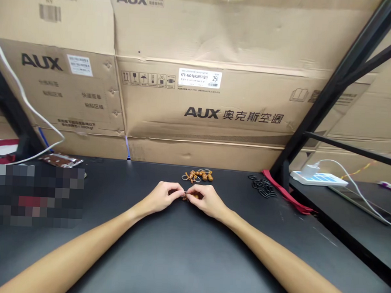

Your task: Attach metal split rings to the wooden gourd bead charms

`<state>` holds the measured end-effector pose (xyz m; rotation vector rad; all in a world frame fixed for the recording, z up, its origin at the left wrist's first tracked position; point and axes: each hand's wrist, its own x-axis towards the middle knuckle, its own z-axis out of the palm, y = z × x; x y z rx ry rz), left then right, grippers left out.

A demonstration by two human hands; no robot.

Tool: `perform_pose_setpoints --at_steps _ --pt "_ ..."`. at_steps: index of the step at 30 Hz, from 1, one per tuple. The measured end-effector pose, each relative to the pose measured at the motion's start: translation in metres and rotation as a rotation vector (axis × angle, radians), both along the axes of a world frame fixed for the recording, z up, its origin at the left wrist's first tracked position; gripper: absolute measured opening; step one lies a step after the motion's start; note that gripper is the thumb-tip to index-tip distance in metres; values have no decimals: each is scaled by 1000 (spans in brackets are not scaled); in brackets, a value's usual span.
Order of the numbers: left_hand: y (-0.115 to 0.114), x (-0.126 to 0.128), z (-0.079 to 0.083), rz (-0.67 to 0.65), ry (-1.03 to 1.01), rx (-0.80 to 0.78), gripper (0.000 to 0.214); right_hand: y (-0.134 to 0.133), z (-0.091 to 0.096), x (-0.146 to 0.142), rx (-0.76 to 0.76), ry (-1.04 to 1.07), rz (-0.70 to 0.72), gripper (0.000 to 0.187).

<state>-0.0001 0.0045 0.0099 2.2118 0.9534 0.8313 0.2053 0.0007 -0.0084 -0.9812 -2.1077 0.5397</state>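
Near the middle of the black table (176, 259), my left hand (164, 196) and my right hand (209, 201) meet fingertip to fingertip. Both are closed in a pinch on a keychain (184, 199), of which a bit of ring and some small brown beads show; my fingers cover most of it. Just beyond my hands lies a small pile of keychains (205, 177) with metal rings, orange-brown cord and glossy gourd-shaped beads. Farther right is a heap of thin black loops (263, 187), apart from my right hand.
Large cardboard boxes (240, 48) form a wall behind the table. A red strap (287, 196) runs by the black metal frame (303, 126) at right. Beyond it sits a white power strip (321, 177). A white cable (27, 100) and a brown packet (61, 159) are at left.
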Motion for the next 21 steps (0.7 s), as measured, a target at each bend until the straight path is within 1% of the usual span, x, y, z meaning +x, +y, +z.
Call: perform_pose_setpoints --at_steps 5,15,18,21 --pt "1 0 0 -21 -8 -22 28 0 1 0 27 -43 -23 14" --pt "4 -1 -1 -49 -65 -81 26 0 -1 0 22 -25 17 14" --pt "6 -1 -2 -46 -39 -62 26 0 -1 0 46 -32 12 14" --pt "6 -1 -4 -13 3 -5 25 0 -2 0 112 -50 -16 12"
